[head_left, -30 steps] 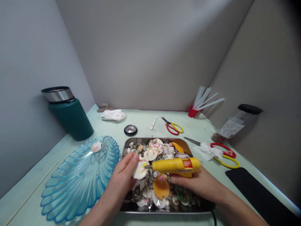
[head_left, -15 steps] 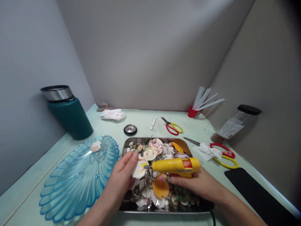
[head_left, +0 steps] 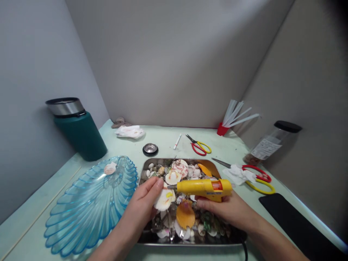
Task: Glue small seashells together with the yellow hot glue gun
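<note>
Pinched between the thumb and fingers of my left hand point(head_left: 145, 197) is a white scallop shell point(head_left: 164, 200) with a yellow patch on its face. My right hand point(head_left: 228, 208) is closed around the handle of a yellow glue gun point(head_left: 202, 187), whose metal nozzle points left at the shell's upper edge. Whether the tip touches the shell I cannot tell. Both hands are over a metal tray point(head_left: 190, 245) full of shells, among them an orange scallop shell point(head_left: 185, 216) and a red-speckled shell point(head_left: 180, 168).
Left of the tray lies a blue shell-shaped dish point(head_left: 81, 214) bearing a small pale shell point(head_left: 110, 168). Behind it stands a green bottle point(head_left: 81, 136). Scissors point(head_left: 199, 146), a second pair of scissors point(head_left: 259, 177), a clear jar point(head_left: 265, 145) and a red cup of glue sticks point(head_left: 223, 129) stand around.
The shell in my left hand has shifted slightly down, and the glue gun has moved slightly up, so its nozzle is now nearer the shell's top edge.
</note>
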Motion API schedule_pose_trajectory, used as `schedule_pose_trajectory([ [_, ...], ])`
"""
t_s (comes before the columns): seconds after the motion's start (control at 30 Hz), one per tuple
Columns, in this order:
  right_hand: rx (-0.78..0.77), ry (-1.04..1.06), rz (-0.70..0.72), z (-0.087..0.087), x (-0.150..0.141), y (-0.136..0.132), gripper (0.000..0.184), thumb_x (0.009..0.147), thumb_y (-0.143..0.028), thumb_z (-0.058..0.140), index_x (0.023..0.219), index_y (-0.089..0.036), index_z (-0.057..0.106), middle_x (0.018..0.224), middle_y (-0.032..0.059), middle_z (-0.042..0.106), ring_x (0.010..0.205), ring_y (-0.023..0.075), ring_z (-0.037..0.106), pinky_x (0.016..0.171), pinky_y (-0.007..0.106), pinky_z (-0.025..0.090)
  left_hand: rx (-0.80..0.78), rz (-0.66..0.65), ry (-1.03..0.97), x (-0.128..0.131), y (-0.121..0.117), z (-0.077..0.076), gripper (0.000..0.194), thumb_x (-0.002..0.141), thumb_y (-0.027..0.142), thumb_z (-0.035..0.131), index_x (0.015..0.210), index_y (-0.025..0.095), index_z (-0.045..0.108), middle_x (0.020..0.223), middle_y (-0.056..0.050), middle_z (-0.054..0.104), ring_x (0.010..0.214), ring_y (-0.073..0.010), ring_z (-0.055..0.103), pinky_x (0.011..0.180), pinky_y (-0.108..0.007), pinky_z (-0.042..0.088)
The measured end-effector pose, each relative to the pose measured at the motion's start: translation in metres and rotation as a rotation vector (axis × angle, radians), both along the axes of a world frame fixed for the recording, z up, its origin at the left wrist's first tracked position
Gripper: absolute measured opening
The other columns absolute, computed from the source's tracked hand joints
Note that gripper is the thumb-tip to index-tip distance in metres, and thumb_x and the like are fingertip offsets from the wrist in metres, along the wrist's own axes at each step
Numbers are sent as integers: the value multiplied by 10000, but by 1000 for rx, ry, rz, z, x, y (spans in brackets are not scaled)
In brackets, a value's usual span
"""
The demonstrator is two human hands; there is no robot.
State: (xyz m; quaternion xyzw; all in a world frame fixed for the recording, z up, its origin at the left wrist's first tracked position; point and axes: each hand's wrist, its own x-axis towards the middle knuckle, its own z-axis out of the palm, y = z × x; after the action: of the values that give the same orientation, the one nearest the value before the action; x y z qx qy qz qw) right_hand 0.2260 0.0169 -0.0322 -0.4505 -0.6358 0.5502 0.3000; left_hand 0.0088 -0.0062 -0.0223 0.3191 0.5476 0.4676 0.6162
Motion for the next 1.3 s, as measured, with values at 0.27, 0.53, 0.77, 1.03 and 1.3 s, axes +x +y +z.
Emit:
schedule_pose_trajectory([
  [0.27,0,-31,-31,-4,1,1,318,708,-406,740,978,-237,726,960,32,735,901,242,676,802,340,563,12,62,-54,2,-2,3,349,639,485,728,687,176,574,540,56,496,442,-77,423,403,-165,286],
  [0.53,17,-9,27,5,-1,0,352,722,-411,726,1036,-251,710,1040,35,721,965,255,662,873,376,538,-2,147,-70,3,0,8,332,651,474,724,752,179,611,542,66,512,411,-49,379,374,-139,213],
  [0.77,4,55,25,7,-3,0,306,721,-377,738,1015,-295,711,1030,-1,721,966,223,660,896,349,524,34,101,-61,4,-2,10,297,704,450,683,723,178,565,529,80,466,394,-32,336,368,-126,215],
  [1.03,62,6,-26,-8,3,1,294,724,-380,734,973,-228,704,964,25,722,882,215,668,798,332,555,143,-54,95,-1,2,-4,280,772,465,602,775,210,486,435,96,462,299,-34,278,296,-127,182],
  [1.3,496,-377,-61,15,11,-6,193,831,-401,596,845,-213,637,740,12,664,634,178,604,583,287,494,235,-28,-25,-1,3,-6,244,792,404,570,818,203,433,578,42,645,267,-15,331,321,-139,287],
])
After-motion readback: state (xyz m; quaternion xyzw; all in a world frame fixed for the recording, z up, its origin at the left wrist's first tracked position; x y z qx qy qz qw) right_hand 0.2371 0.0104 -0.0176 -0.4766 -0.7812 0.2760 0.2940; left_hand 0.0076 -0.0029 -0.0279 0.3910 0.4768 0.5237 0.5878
